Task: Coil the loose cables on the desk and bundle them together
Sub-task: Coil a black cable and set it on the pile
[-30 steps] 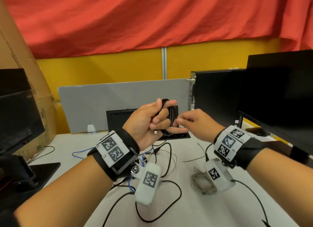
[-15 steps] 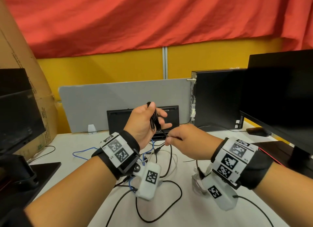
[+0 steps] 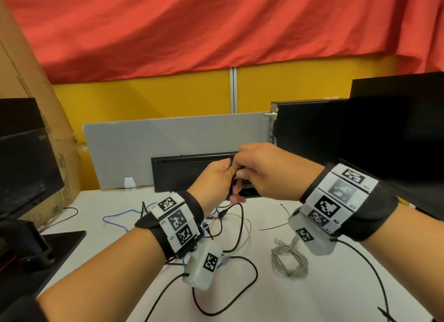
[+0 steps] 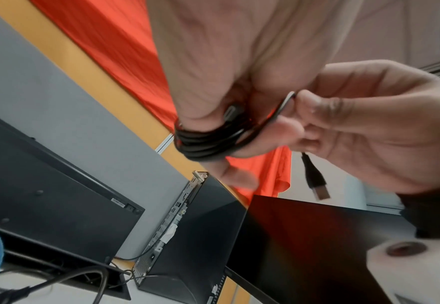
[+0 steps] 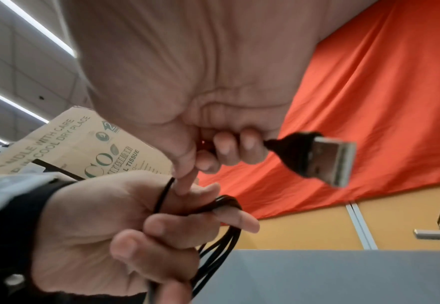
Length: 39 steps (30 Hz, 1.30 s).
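Since half a second ago my right hand has risen over my left hand, centre frame, above the white desk | left wrist: left fingers clamp the coiled black cable, upper centre | right wrist: right fingers pinch its silver-tipped black USB plug, centre right.

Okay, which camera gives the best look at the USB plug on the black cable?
The right wrist view: the USB plug sits close and large, metal end visible, sticking out past the right hand. The left wrist view shows it smaller, dangling. In the head view the hands hide it.
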Tool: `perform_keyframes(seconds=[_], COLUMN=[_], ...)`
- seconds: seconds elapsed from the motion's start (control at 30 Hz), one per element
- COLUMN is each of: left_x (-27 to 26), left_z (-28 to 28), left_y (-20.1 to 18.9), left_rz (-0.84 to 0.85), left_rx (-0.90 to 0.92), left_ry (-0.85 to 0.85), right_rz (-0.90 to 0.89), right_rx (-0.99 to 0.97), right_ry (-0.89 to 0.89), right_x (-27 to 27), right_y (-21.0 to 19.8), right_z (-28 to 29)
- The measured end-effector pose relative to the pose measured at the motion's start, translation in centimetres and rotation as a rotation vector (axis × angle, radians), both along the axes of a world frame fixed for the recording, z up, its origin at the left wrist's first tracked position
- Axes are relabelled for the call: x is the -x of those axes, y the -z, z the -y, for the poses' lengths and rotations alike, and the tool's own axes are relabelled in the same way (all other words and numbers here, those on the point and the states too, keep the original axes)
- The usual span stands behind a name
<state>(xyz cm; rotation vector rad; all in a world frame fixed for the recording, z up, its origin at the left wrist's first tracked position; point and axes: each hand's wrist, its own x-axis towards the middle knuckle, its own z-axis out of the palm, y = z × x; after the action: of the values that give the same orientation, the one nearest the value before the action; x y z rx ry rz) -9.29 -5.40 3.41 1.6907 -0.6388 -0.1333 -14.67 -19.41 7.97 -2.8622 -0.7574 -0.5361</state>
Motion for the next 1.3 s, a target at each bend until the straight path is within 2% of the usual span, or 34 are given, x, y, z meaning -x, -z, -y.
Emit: perform_keyframes(seconds=[0.17,0.3,0.4,0.5,0.57,0.6,0.7,0.73,0.83,0.9,0.97,1.1,1.3], left_x=[0.1,0.3,0.2,0.0,0.0,0.0,0.0,-0.1,-0.3,-0.3,-0.2,-0.1,0.0], left_z=[-0.1,-0.3,-0.4,-0.5,-0.7,-0.7,-0.8,-0.8,-1.0,-1.1,-1.2,-1.1,-0.8], left_y=[0.1,0.3,0.3,0.5,0.9,1.2,1.5,1.5,1.2,1.1,1.2,1.2,0.8], left_rz=[-0.113,-0.168,-0.243,-0.361,-0.424,-0.444,-0.491,-0.507,-0.555,-0.579,-0.583,-0.499,-0.383], left_rx=[-0.016,-0.049,-0.060,-0.013,0.030,0.054,0.168,0.215,0.338,0.371,0.372,0.342,0.173], left_ry=[-0.025,-0.040,0.016,0.117,0.172,0.187,0.193,0.187,0.189,0.185,0.175,0.096,-0.077], right_rz=[0.194,0.430,0.382,0.336,0.281,0.242,0.046,-0.037,-0.241,-0.262,-0.211,-0.136,0.087], right_rx=[0.057,0.229,0.315,0.288,0.190,0.070,-0.456,-0.579,-0.721,-0.677,-0.640,-0.580,-0.164], right_ry=[-0.063,0.004,0.117,0.175,0.232,0.241,0.152,0.106,-0.032,-0.056,-0.026,0.001,0.152], right_x=[-1.2,-1.3,-1.7,-2.5,-3.1,-3.2,-3.3,-3.1,-2.5,-2.4,-2.5,-2.9,-3.0], right_y=[0.5,0.7,1.5,1.6,1.5,1.5,2.3,2.6,3.8,4.5,5.0,5.7,6.7], right_z=[1.1,1.8,1.7,2.0,2.3,2.5,2.6,2.4,1.6,1.2,1.0,0.3,-0.9])
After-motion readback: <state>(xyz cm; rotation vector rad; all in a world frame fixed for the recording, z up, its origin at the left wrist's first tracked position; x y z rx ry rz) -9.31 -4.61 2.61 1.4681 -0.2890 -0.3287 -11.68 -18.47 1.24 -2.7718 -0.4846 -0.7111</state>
